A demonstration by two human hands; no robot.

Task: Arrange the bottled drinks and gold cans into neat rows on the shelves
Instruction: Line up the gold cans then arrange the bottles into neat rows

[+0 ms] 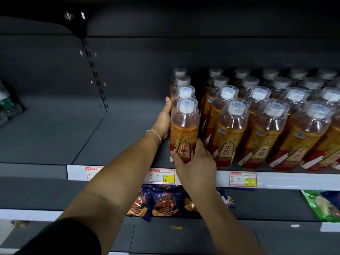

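The right hand (195, 162) is gripping the low part of the front amber plastic bottle with orange label and white cap (184, 131), thumb and fingers curling round it, at the front lip of the dark grey metal shelf (88, 137). The left hand (162, 122) is pressing flat, its visible fingers straight, against the column of matching bottles (184, 92) behind. A gap is separating them from the main block of bottles (266, 122). An uneven sideways shove risks tipping these tall bottles into their neighbours or off the lip.
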